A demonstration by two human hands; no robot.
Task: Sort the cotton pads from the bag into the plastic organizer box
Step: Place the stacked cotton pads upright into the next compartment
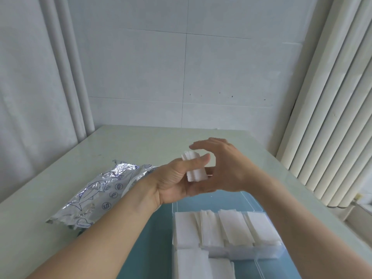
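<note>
My left hand (177, 182) grips a small stack of white cotton pads (194, 170), thumb curled over its front, held above the table. My right hand (223, 168) hovers just right of the stack with fingers arched over it and its thumb near the stack's lower edge; contact is unclear. The clear plastic organizer box (259, 256) lies below my hands, its near compartments filled with several white pads (231, 228). A crumpled silver foil bag (100, 192) with blue fish drawings lies to the left, partly behind my left forearm.
The box rests on a teal mat (153, 238) on a pale green table (60, 188). A tiled wall stands behind the table. A white radiator (332, 117) runs along the right side, and a pale curtain hangs at the left.
</note>
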